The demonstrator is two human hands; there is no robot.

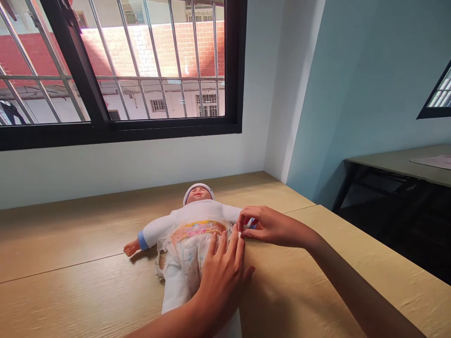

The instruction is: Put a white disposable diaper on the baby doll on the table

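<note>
Window (92,94) beyond doll (202,207); left hand (223,268) partly hides diaper (190,241).

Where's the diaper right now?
Head view, just left of centre: the diaper lies over the belly and hips of the doll, with the left hand on it and the right hand at its edge on picture right.

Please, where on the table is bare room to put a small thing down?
Bare table lies left of the doll, before and behind its outstretched arm, back to the wall. It is crowded at the diaper, where left hand and right hand are.
</note>
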